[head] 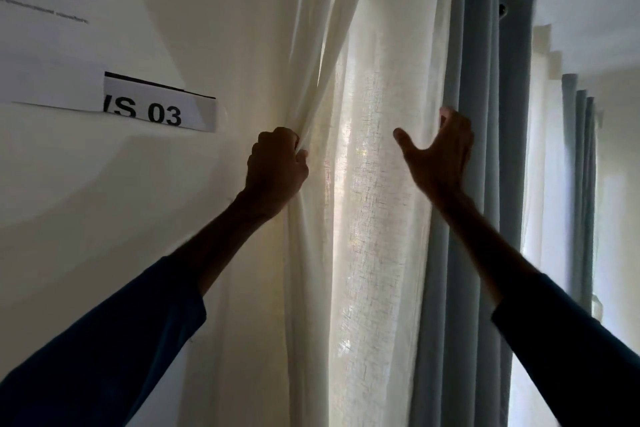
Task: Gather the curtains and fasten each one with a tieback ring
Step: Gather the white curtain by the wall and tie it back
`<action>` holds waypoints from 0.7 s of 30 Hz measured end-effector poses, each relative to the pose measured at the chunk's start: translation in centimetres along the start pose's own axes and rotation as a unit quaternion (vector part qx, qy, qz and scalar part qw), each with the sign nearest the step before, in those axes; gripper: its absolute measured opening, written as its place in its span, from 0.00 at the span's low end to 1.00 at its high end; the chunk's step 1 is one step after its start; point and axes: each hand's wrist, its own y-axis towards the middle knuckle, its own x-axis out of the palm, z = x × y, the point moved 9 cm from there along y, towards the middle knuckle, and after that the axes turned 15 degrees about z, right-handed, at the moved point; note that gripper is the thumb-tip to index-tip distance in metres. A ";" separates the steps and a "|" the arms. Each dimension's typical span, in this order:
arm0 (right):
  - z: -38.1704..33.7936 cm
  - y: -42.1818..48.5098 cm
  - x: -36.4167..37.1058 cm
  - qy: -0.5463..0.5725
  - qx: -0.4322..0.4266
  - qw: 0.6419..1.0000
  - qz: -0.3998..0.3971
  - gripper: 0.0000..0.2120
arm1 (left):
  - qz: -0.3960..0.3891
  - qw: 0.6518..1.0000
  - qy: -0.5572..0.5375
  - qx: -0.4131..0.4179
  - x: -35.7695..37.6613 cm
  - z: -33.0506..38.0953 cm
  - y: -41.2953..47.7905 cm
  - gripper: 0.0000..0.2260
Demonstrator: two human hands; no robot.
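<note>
Your left hand (277,168) is fisted at centre frame, pinching a bunched edge of the sheer (363,184). Your right hand (438,152), right of centre, is spread, fingers hooked round the near fold of the grey curtain (481,114), thumb free. The sheer hangs centre frame, the grey drape just right of it. Judged: sheer is light, limp and slippery, so it will slide from a loose pinch; the drape is heavier and holds its pleats. Take whole folds at hand height. No tieback ring in view.
</note>
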 end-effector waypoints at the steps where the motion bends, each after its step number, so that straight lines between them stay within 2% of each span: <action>1: 0.8 0.6 0.7 0.007 0.025 0.999 -0.026 0.36 | -0.001 1.000 0.000 0.002 0.0 0.1 0.0 0.21; 4: 0.2 1.1 1.9 0.007 -0.002 0.999 -0.043 0.17 | -0.009 1.000 0.002 0.000 0.3 0.0 0.1 0.17; 7: -1.7 0.5 1.5 -0.011 -0.072 0.997 0.032 0.12 | -0.009 1.000 0.008 0.001 0.3 -0.1 0.2 0.16; 9: -3.0 -0.3 1.2 -0.046 -0.118 0.988 0.085 0.14 | -0.005 1.000 0.011 0.009 0.2 0.0 0.1 0.16; 13: -5.7 -2.0 1.1 0.008 -0.173 0.981 0.092 0.05 | -0.004 0.999 0.024 0.024 -0.1 0.0 0.2 0.15; 16: -6.7 -3.5 2.7 0.012 -0.175 0.984 0.044 0.11 | -0.016 0.998 0.044 0.032 -0.1 0.1 -0.1 0.10; 18: -7.2 -3.9 4.1 0.019 -0.143 0.989 0.018 0.15 | -0.036 0.997 0.061 0.035 -0.3 0.1 0.0 0.12; 21: -8.7 -4.7 4.3 0.073 -0.122 0.990 -0.007 0.17 | -0.045 0.998 0.008 0.037 -0.2 0.6 -0.1 0.12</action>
